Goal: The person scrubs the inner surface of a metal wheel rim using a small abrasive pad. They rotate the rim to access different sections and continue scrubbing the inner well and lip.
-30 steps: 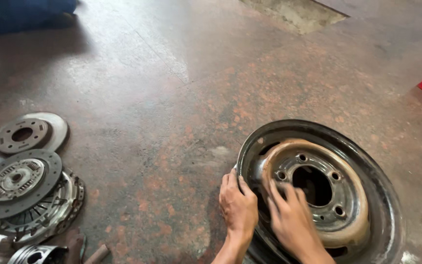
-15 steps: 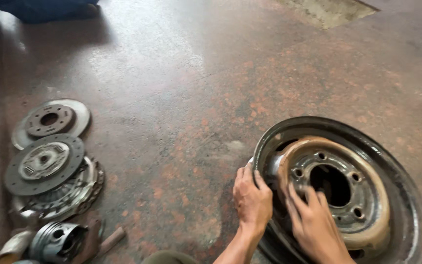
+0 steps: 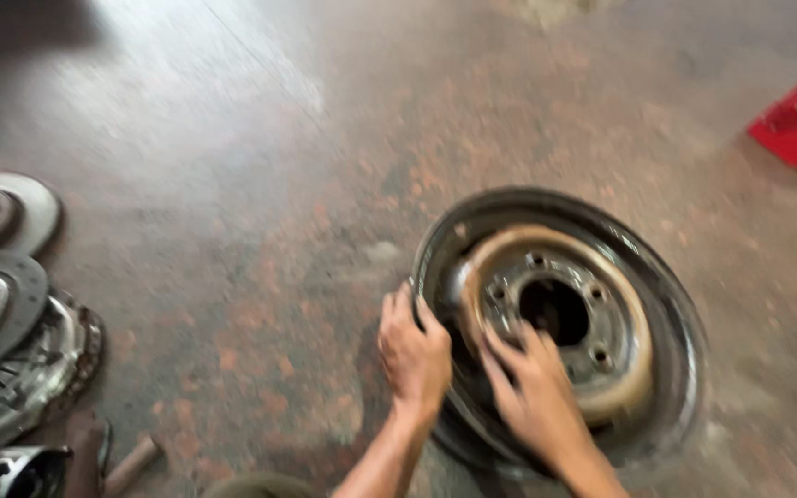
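Floor (image 3: 232, 184) under your head camera carries a dark steel wheel rim (image 3: 675, 314), lying flat. Your left hand (image 3: 414, 350) curls its fingers over the rim's near-left edge, gripping it. Your right hand (image 3: 532, 392) lies with fingers spread flat on the rusty centre disc (image 3: 592, 304), grasping nothing.

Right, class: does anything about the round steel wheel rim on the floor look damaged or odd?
Yes. The dark round steel wheel rim has a rusty tan centre disc, worn and discoloured. The left hand grips its outer edge; the right hand lies flat on the disc.
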